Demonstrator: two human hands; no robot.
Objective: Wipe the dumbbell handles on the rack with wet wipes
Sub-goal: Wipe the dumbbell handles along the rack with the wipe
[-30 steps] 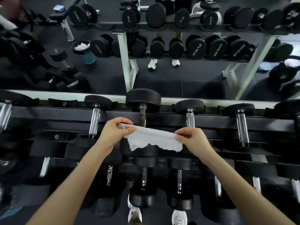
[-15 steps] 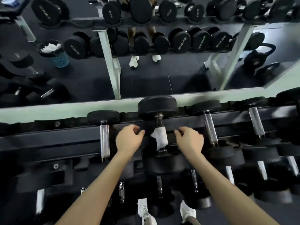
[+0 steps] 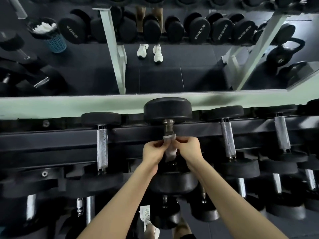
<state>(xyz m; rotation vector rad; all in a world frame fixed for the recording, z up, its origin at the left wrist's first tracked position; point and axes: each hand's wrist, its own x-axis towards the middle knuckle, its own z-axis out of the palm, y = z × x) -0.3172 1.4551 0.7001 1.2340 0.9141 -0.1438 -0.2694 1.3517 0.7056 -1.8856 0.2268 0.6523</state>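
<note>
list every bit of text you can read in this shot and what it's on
"40KG", mirror-reversed: on the end of the reflected dumbbell beside the blue bin.
Three reflected dumbbell ends further right: weight marks ending "KG", digits too blurred to trust.
Reflected kettlebell: pale mark, too small to read.
Front rack and wet wipe: no text.

A mirror (image 3: 155,80) reflects a blue mesh bin (image 3: 57,43), kettlebells (image 3: 280,56) and white sneakers (image 3: 143,50).
</note>
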